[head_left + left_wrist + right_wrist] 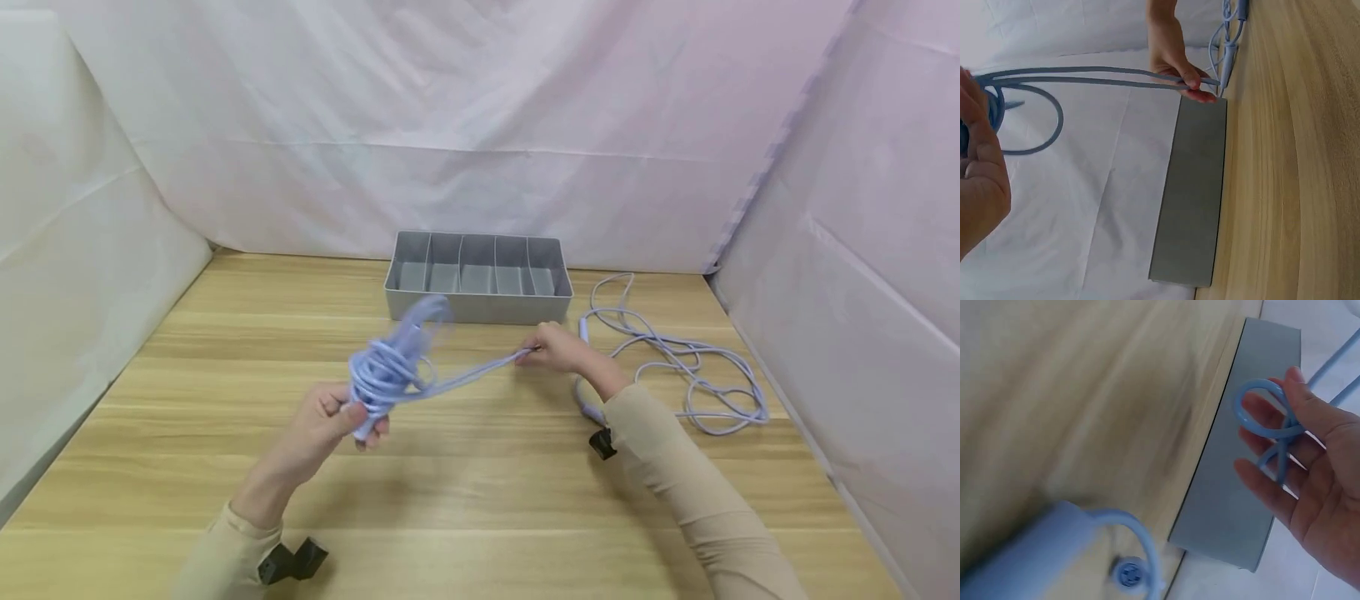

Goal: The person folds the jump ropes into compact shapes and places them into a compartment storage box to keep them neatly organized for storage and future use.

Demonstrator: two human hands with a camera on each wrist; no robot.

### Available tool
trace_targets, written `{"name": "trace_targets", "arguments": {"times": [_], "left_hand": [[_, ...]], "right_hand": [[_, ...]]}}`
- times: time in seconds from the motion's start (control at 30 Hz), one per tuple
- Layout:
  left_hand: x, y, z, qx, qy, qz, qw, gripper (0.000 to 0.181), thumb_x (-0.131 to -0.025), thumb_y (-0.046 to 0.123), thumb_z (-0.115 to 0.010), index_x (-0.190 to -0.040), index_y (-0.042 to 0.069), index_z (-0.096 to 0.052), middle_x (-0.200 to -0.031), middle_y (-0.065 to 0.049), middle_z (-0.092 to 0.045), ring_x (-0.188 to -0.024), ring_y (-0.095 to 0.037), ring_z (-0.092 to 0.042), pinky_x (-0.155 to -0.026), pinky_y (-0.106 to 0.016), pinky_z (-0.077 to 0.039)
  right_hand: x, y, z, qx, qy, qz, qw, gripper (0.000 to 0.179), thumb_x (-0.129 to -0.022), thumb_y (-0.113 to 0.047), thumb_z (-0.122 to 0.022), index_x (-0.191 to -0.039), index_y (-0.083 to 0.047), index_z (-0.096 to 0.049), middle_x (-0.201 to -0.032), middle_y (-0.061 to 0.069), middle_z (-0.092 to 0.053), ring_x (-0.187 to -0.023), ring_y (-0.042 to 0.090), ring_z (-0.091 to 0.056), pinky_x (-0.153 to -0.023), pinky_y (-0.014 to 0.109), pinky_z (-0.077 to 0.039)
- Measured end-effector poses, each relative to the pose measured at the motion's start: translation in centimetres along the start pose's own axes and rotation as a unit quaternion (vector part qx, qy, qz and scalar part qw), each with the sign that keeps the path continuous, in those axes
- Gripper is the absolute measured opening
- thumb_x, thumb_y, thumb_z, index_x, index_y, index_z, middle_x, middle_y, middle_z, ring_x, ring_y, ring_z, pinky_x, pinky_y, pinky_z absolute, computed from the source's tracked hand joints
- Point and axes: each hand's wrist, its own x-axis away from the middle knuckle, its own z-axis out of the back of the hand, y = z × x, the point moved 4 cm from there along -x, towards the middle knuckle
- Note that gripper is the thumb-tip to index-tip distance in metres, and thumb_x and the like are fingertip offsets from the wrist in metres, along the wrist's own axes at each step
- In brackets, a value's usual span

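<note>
My left hand grips a bundle of light blue cable, its coils wound round a blurred, elongated blue piece. It is held above the table, left of centre. Two strands stretch from the bundle to my right hand, in front of the box's right end. In the right wrist view, the thumb and fingers pinch the cable, and a small loop stands out past them. In the left wrist view, the left hand is partly cut off, with one slack loop hanging beside it.
A grey box with several compartments stands at the table's back edge. More blue cable lies loosely tangled at the right. The right wrist view shows a thick blue cylinder and a round connector. White cloth surrounds the table.
</note>
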Motion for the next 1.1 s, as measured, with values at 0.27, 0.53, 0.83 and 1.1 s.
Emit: {"name": "trace_targets", "arguments": {"times": [0.27,0.53,0.83,1.1], "left_hand": [[-1.7,-1.3,-3.6,-0.082,-0.177,0.091,0.9765,0.013,-0.088,0.004,-0.054,-0.089,-0.008,-0.060,-0.077,-0.019,-0.065,-0.064,-0.008,-0.062,-0.051,-0.031,-0.053],[-2.4,-4.3,-6.8,-0.150,-0.309,0.178,0.9221,0.015,-0.085,0.012,-0.062,-0.080,-0.002,-0.065,-0.069,-0.019,-0.065,-0.051,-0.005,-0.055,-0.041,-0.024,-0.047],[-3.2,-6.0,-6.1,-0.210,-0.257,0.265,0.9054,0.018,-0.083,0.012,-0.064,-0.074,-0.003,-0.065,-0.066,-0.020,-0.064,-0.048,-0.024,-0.060,-0.045,-0.045,-0.051],[-4.1,-6.8,-1.8,-0.211,-0.107,0.318,0.9180,0.027,-0.087,0.019,-0.059,-0.084,-0.008,-0.063,-0.067,-0.013,-0.065,-0.050,-0.014,-0.057,-0.045,-0.027,-0.049]], "right_hand": [[-2.6,-0.1,1.2,0.101,-0.071,-0.045,0.9914,0.012,-0.074,-0.010,-0.072,-0.086,-0.007,-0.072,-0.082,0.005,-0.070,-0.076,0.019,-0.066,-0.072,0.030,-0.053],[-4.1,-2.6,3.1,0.166,-0.076,-0.028,0.9828,0.008,-0.074,-0.016,-0.072,-0.081,-0.013,-0.074,-0.070,-0.002,-0.069,-0.061,0.009,-0.060,-0.065,0.029,-0.050],[-3.6,-7.6,6.6,0.225,0.077,0.025,0.9711,0.013,-0.082,-0.013,-0.064,-0.090,-0.012,-0.074,-0.081,0.002,-0.070,-0.053,0.011,-0.052,-0.048,0.025,-0.042],[-1.0,-13.1,8.2,0.219,0.217,0.037,0.9507,0.009,-0.078,-0.017,-0.071,-0.085,-0.012,-0.074,-0.077,0.001,-0.070,-0.061,0.016,-0.057,-0.050,0.026,-0.043]]}}
